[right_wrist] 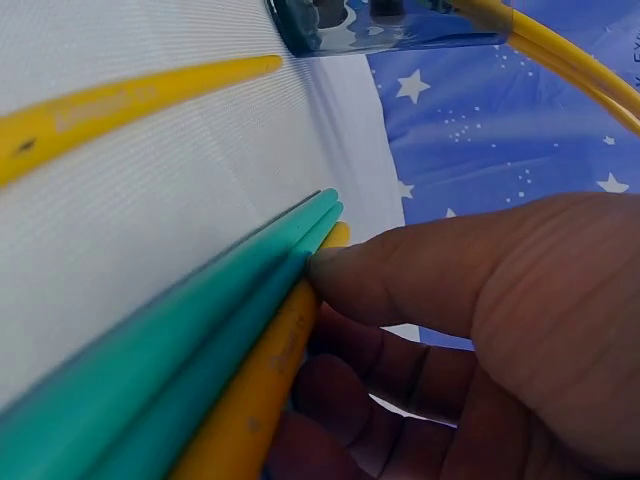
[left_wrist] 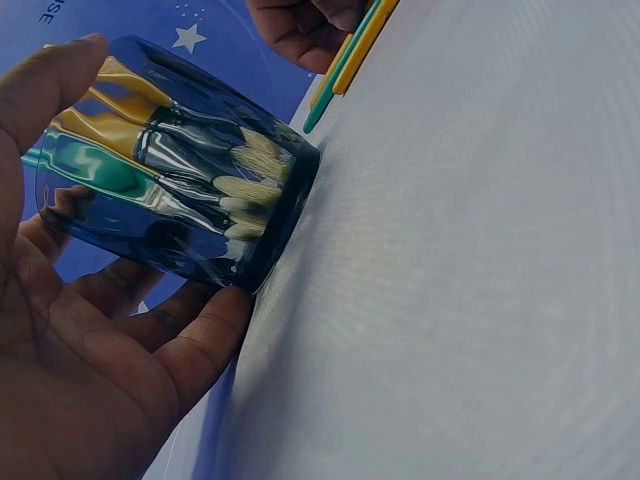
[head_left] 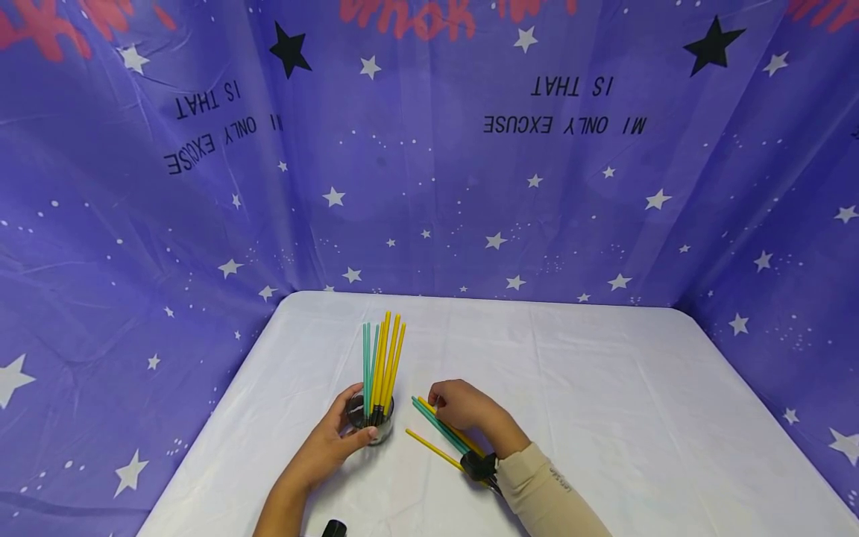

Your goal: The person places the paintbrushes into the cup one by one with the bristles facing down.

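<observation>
Your left hand (head_left: 335, 434) curls its thumb and fingers around the glass (head_left: 385, 435), which stands on the table (head_left: 604, 373), nearer to the left edge than to the right one. Inside it, yellow and green brushes (head_left: 381, 365) stand with bristles down. Your right hand (head_left: 466, 409) seems to pinch one yellow brush (right_wrist: 250, 395) close to its handle end, the thumb opposite to the curled fingers. Two green brushes (right_wrist: 150, 340) lie just beside. Their long axis runs toward the table's far left corner, while the glass is directly to the left of your right fingertips. A separate yellow brush (right_wrist: 130, 105) lies nearer to you.
</observation>
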`<control>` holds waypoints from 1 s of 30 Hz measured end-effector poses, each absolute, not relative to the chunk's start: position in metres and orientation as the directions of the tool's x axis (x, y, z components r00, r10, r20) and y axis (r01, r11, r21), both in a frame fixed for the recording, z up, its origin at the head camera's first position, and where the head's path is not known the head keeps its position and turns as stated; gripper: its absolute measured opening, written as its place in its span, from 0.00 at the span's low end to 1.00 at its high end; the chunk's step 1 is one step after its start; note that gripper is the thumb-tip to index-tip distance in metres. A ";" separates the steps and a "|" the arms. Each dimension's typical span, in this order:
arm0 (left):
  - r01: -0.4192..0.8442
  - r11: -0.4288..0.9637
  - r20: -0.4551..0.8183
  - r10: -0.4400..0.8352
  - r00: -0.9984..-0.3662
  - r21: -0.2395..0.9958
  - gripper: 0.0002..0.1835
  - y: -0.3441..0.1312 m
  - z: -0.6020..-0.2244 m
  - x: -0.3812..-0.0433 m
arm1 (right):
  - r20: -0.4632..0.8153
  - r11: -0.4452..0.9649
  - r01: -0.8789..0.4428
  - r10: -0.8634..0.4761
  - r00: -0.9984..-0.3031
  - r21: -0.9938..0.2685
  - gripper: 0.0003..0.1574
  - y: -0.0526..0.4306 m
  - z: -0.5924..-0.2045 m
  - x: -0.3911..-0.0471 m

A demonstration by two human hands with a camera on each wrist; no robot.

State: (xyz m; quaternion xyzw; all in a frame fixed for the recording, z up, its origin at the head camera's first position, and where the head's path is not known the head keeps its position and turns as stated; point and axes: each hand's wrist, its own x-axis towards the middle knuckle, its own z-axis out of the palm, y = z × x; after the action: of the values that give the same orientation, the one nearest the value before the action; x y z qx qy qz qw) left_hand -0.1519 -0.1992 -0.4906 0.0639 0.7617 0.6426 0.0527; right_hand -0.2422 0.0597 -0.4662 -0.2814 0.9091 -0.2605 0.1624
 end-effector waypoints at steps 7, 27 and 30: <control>0.037 0.158 0.010 0.169 -0.985 0.987 0.44 -0.198 -0.490 -0.151 | -0.173 0.725 -0.415 -0.585 -0.793 -0.550 0.09 0.059 -0.465 -0.243; 0.030 0.137 0.005 0.177 -0.984 0.990 0.43 -0.197 -0.487 -0.150 | -0.115 0.693 -0.416 -0.581 -0.806 -0.589 0.09 0.064 -0.447 -0.246; 0.034 0.133 0.009 0.182 -0.983 0.990 0.43 -0.198 -0.488 -0.150 | -0.081 0.665 -0.426 -0.590 -0.804 -0.613 0.09 0.065 -0.441 -0.245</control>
State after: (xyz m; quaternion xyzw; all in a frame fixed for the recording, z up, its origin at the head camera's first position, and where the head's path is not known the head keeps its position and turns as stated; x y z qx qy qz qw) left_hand -0.1503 -0.1977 -0.4878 0.0721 0.7507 0.6543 0.0567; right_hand -0.2454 0.0648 -0.4406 -0.2815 0.9020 -0.2972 0.1374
